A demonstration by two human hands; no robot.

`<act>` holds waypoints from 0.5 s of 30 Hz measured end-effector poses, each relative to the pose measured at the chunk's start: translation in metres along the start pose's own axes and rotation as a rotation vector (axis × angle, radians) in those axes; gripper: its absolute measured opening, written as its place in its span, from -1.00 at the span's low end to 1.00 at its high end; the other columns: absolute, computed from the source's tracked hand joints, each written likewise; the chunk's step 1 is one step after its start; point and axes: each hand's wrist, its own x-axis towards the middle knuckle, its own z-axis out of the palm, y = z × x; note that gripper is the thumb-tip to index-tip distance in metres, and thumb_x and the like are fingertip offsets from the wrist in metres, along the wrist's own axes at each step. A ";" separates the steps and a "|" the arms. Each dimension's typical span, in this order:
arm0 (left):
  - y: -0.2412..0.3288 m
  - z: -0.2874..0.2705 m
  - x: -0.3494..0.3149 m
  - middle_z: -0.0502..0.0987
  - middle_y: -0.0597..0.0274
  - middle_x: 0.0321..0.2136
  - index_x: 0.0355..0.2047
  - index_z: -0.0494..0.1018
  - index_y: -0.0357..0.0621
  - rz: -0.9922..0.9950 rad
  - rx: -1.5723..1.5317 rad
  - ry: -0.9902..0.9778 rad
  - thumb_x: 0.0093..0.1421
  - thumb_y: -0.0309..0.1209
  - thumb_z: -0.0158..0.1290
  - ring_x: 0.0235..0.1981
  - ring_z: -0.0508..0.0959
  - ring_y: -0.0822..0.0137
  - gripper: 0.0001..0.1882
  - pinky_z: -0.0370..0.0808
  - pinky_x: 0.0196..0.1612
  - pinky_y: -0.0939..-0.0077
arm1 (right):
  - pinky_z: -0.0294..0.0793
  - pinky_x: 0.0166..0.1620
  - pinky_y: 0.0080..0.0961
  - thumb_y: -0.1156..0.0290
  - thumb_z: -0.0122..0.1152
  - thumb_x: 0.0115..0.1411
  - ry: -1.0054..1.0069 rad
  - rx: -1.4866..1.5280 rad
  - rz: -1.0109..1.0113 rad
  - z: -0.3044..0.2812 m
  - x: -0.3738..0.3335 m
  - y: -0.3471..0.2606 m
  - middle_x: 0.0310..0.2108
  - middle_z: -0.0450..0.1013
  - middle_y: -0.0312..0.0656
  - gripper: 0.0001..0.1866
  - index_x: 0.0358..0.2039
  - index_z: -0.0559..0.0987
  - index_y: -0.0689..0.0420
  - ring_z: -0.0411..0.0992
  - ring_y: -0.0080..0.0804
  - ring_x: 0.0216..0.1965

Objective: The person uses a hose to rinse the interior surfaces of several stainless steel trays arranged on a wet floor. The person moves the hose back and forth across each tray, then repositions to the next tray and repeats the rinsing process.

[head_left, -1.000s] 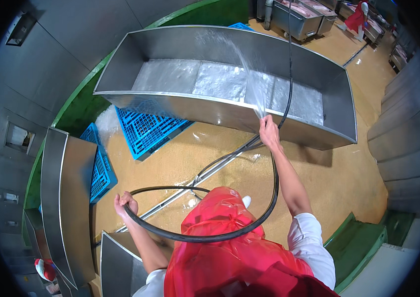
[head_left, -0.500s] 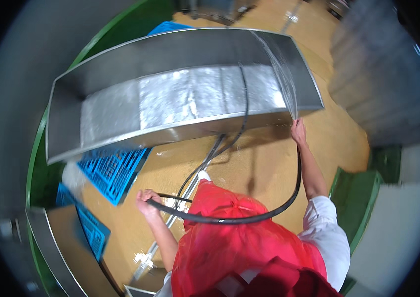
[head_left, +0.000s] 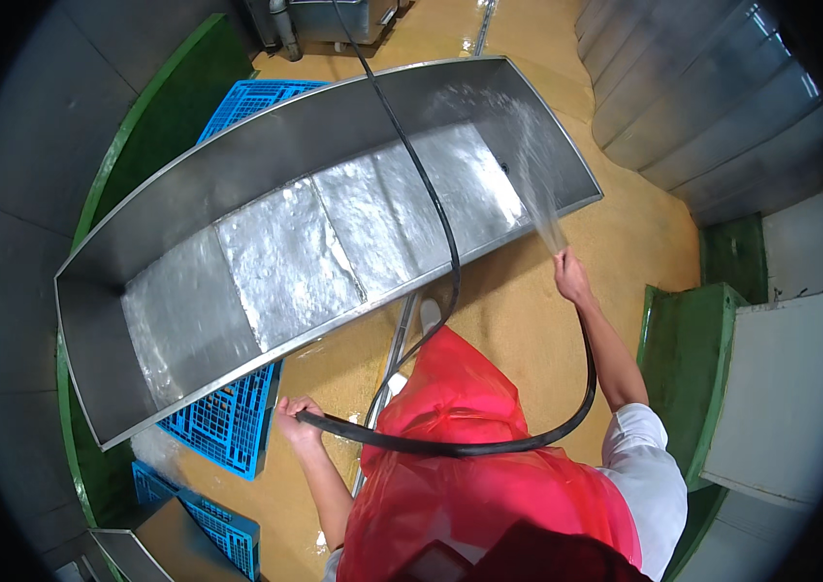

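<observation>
My right hand (head_left: 571,276) is closed round the end of a black hose (head_left: 460,448), just outside the near right rim of a long metal trough (head_left: 266,199). A fan of water (head_left: 531,160) shoots from that end into the trough's right part and splashes against its far wall. At lower left, my left hand (head_left: 301,421) grips another stretch of the same hose, which sags in a curve across my red apron (head_left: 489,504) between the two hands. Another length of black hose crosses over the trough and hangs down its near side. Wet, shiny panels cover the trough's bottom.
Blue plastic pallets (head_left: 227,427) lie beneath and beside the trough. A green kerb (head_left: 154,116) runs along the left wall, and a green block (head_left: 688,378) stands at right. Grey strip curtains (head_left: 702,107) hang at upper right. The tan floor (head_left: 499,320) is wet, with a drain channel.
My view has turned, so the trough sits more slanted, its left end lower. The spray now fans wider against the far wall. Both hands keep their hold on the hose.
</observation>
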 end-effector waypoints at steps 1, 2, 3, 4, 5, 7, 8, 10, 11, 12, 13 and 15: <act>0.005 0.008 0.008 0.14 0.42 -0.81 -0.70 0.09 0.00 0.006 0.002 -0.032 0.20 -0.41 -0.17 -0.77 0.20 0.51 -0.68 0.28 -0.66 0.65 | 0.39 -0.24 -0.07 0.23 -0.07 0.31 -0.041 0.015 -0.063 0.010 0.007 -0.013 -0.41 0.45 0.17 -0.72 -0.29 0.37 0.22 0.45 0.17 -0.31; 0.000 0.020 0.014 0.14 0.42 -0.80 -0.70 0.09 0.00 0.009 0.009 -0.067 0.20 -0.41 -0.16 -0.77 0.20 0.51 -0.68 0.28 -0.66 0.65 | 0.39 -0.23 -0.06 0.23 -0.07 0.31 -0.012 0.043 -0.017 0.017 0.024 -0.019 -0.41 0.45 0.19 -0.73 -0.28 0.37 0.22 0.45 0.19 -0.31; -0.006 0.031 0.019 0.13 0.41 -0.79 -0.69 0.08 -0.02 0.029 -0.012 -0.060 0.20 -0.41 -0.16 -0.77 0.18 0.51 -0.68 0.28 -0.65 0.64 | 0.38 -0.23 -0.04 0.24 -0.06 0.30 0.016 0.071 0.029 0.022 0.043 -0.025 -0.40 0.45 0.20 -0.73 -0.27 0.37 0.23 0.44 0.20 -0.31; -0.011 0.040 0.024 0.12 0.40 -0.78 -0.68 0.08 -0.02 0.042 -0.016 -0.046 0.20 -0.41 -0.16 -0.77 0.18 0.51 -0.69 0.29 -0.65 0.64 | 0.38 -0.23 -0.03 0.25 -0.06 0.30 0.041 0.103 0.078 0.030 0.057 -0.029 -0.40 0.45 0.21 -0.74 -0.26 0.37 0.23 0.44 0.22 -0.30; -0.015 0.050 0.029 0.12 0.40 -0.78 -0.68 0.09 -0.03 0.054 -0.018 -0.035 0.20 -0.41 -0.15 -0.77 0.18 0.50 -0.69 0.29 -0.64 0.63 | 0.38 -0.23 -0.03 0.25 -0.06 0.30 0.014 0.097 0.020 0.040 0.067 -0.038 -0.40 0.45 0.22 -0.74 -0.25 0.37 0.23 0.44 0.23 -0.29; -0.026 0.065 0.037 0.12 0.39 -0.77 -0.67 0.09 -0.04 0.072 -0.032 -0.028 0.20 -0.41 -0.15 -0.77 0.18 0.50 -0.70 0.30 -0.63 0.62 | 0.38 -0.22 -0.02 0.27 -0.05 0.29 -0.037 0.080 -0.102 0.057 0.088 -0.052 -0.39 0.45 0.23 -0.75 -0.24 0.37 0.23 0.43 0.26 -0.28; -0.033 0.070 0.039 0.13 0.39 -0.76 -0.67 0.09 -0.05 0.077 -0.043 -0.032 0.20 -0.40 -0.15 -0.77 0.18 0.49 -0.70 0.31 -0.63 0.62 | 0.38 -0.21 -0.02 0.27 -0.05 0.29 -0.050 0.086 -0.068 0.061 0.102 -0.053 -0.38 0.46 0.23 -0.75 -0.24 0.37 0.24 0.43 0.26 -0.28; -0.043 0.078 0.042 0.13 0.38 -0.76 -0.66 0.09 -0.06 0.089 -0.058 -0.039 0.20 -0.40 -0.15 -0.76 0.19 0.49 -0.71 0.33 -0.62 0.61 | 0.37 -0.21 -0.03 0.28 -0.04 0.29 -0.078 0.100 0.006 0.069 0.124 -0.057 -0.37 0.46 0.23 -0.75 -0.24 0.37 0.24 0.43 0.26 -0.27; -0.047 0.078 0.046 0.13 0.37 -0.76 -0.65 0.08 -0.05 0.105 -0.037 -0.047 0.20 -0.39 -0.15 -0.76 0.20 0.49 -0.71 0.33 -0.62 0.62 | 0.37 -0.20 -0.03 0.30 -0.04 0.28 -0.128 0.108 -0.072 0.073 0.128 -0.058 -0.38 0.46 0.22 -0.76 -0.24 0.37 0.25 0.43 0.26 -0.28; -0.049 0.079 0.048 0.14 0.37 -0.76 -0.65 0.08 -0.05 0.094 -0.062 -0.027 0.20 -0.39 -0.15 -0.76 0.20 0.49 -0.71 0.33 -0.62 0.62 | 0.37 -0.20 -0.02 0.28 -0.03 0.28 -0.102 0.129 -0.039 0.074 0.139 -0.057 -0.38 0.46 0.22 -0.75 -0.25 0.38 0.25 0.43 0.25 -0.27; -0.056 0.078 0.050 0.14 0.37 -0.76 -0.65 0.08 -0.05 0.079 -0.091 -0.003 0.20 -0.39 -0.15 -0.75 0.21 0.49 -0.71 0.34 -0.62 0.62 | 0.38 -0.20 -0.01 0.27 -0.03 0.28 -0.075 0.142 -0.005 0.069 0.150 -0.055 -0.39 0.47 0.23 -0.73 -0.25 0.38 0.26 0.44 0.25 -0.27; -0.065 0.080 0.052 0.15 0.36 -0.76 -0.64 0.09 -0.06 0.101 -0.071 0.018 0.19 -0.40 -0.14 -0.75 0.21 0.49 -0.72 0.35 -0.61 0.62 | 0.38 -0.21 -0.01 0.25 -0.02 0.27 -0.055 0.141 0.050 0.070 0.161 -0.051 -0.40 0.46 0.23 -0.72 -0.26 0.39 0.26 0.44 0.24 -0.27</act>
